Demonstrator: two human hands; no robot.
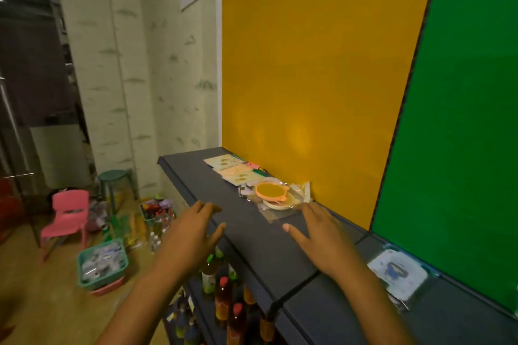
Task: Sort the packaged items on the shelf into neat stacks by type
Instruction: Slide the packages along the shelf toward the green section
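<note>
Both empty: left hand (193,228) and right hand (322,235), fingers spread above dark grey shelf (252,235). Bagged orange bowls (276,196) and flat cream packets (234,169) loosely grouped; sorting seemingly unfinished.

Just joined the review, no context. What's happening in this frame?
A person stands at a dark shelf sorting packaged items. Both hands are open and hold nothing: the left hand hovers over the shelf's front edge, and the right hand reaches toward a bagged orange bowl set. Flat card packets lie farther along, and a blue-and-white packet sits to the right.
</note>
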